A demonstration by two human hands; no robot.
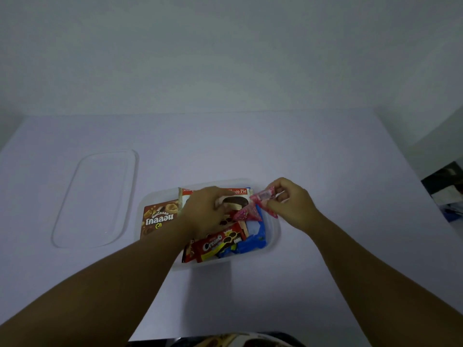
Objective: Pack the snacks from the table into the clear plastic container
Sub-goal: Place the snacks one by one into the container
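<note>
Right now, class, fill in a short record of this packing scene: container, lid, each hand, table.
container: clear plastic container on the table, holding several snack packs
lid: clear lid lying apart, left of the container
left hand: left hand resting on the packs inside
right hand: right hand pinching a pink packet over the container's right end
table: white table

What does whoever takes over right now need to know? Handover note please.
Left hand: inside the container, resting on the packed snacks; grip unclear.
Right hand: pinches a pink packet over the container's right edge.
In the container: Choco Pie, brown pack, Creamo, blue packs.
Lid: off, on the table to the left.
Done: most snacks packed; none loose on the table.
Left: drop in the pink packet.
</note>
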